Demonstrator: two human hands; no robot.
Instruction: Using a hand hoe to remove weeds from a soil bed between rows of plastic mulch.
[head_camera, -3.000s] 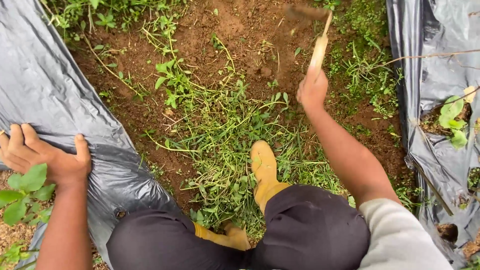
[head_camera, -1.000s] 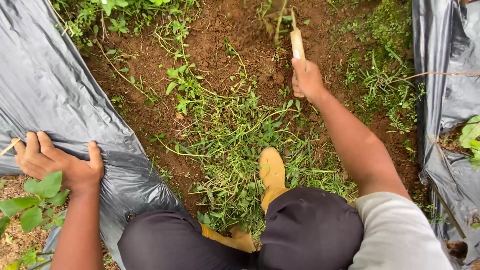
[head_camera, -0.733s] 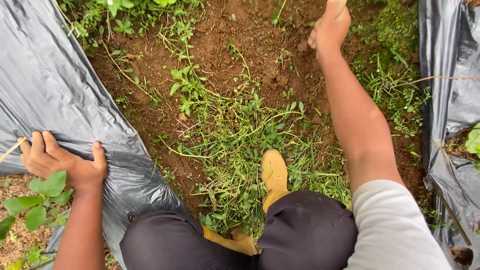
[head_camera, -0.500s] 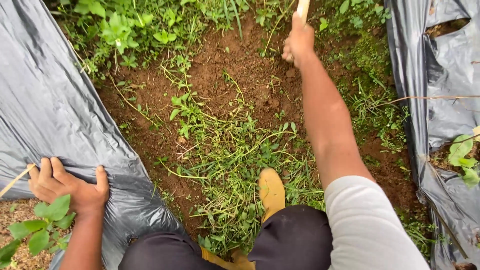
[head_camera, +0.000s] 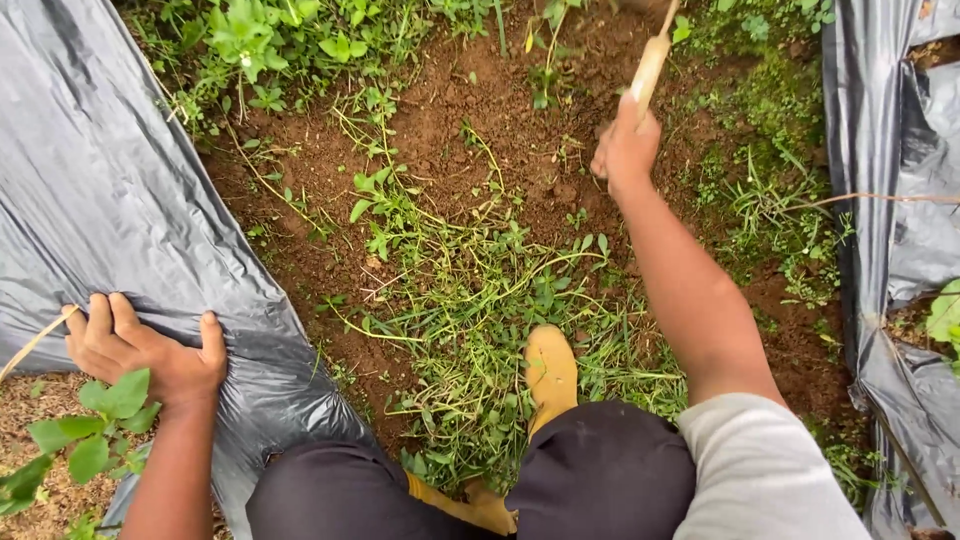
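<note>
My right hand (head_camera: 625, 150) is stretched forward over bare brown soil and grips a pale wooden tool handle (head_camera: 650, 68) that runs up out of the top edge; the tool's head is out of view. My left hand (head_camera: 140, 350) rests flat, fingers spread, on the grey plastic mulch sheet (head_camera: 110, 200) at the left, beside a small leafy plant (head_camera: 90, 430). A heap of cut green weeds (head_camera: 480, 330) lies on the soil between my hands, just ahead of my yellow boot (head_camera: 550, 370).
A second grey plastic sheet (head_camera: 890, 180) covers the bed on the right, with a thin stem across it. Living weeds (head_camera: 260, 50) stand at the top left and along the right of the furrow. My dark-trousered knees fill the bottom.
My right hand has swung the handle up and forward, then come back down a little toward the soil. My left hand stays on the plastic.
</note>
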